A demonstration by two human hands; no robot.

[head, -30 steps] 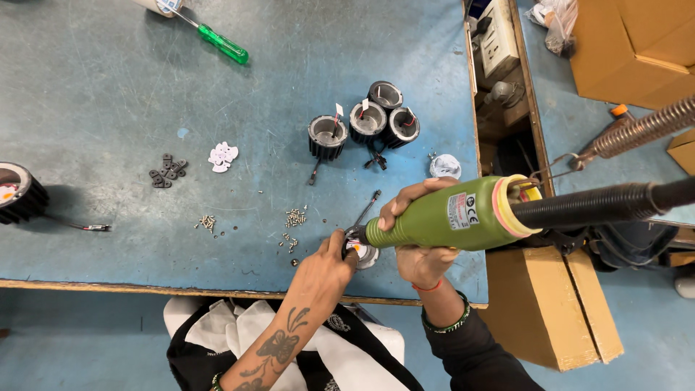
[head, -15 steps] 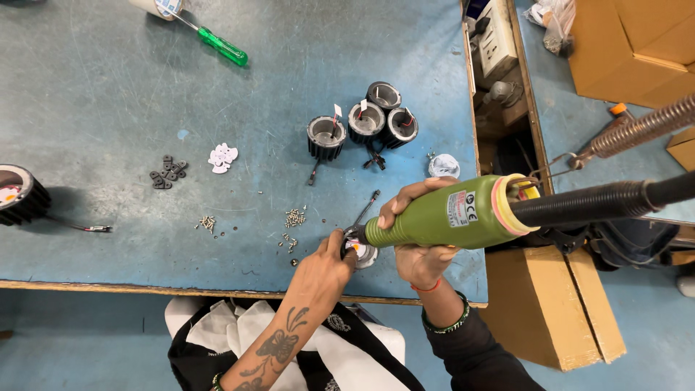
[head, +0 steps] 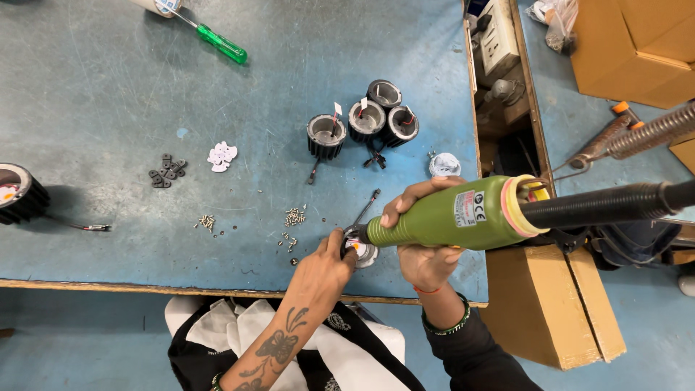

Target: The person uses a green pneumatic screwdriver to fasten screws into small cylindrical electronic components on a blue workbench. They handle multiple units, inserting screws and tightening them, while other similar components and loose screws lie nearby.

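Head view looks straight down on a blue surface (head: pixel 108 87) where a person works at the near edge. The right hand (head: pixel 423 253) is wrapped tight around a green powered screwdriver (head: pixel 452 216), which lies almost level with its tip pointing left; a black hose (head: pixel 608 205) leaves its right end. The left hand (head: pixel 326 264) is closed on a small round finned housing (head: pixel 362 252), pinching it by its rim just left of the tool's tip, so tool and part meet between the two hands.

By its look, the housing is rigid metal, light and small, with ribbed sides that give grip; holding it by the outer wall keeps fingers off the face under the bit. The driver looks heavier and stiff, best held round its thick barrel, with the hose tugging at its tail.

Four similar black housings (head: pixel 362 119) stand farther back, loose screws (head: pixel 292 217) lie just left of the hands, and a green-handled screwdriver (head: pixel 221 43) rests far left.
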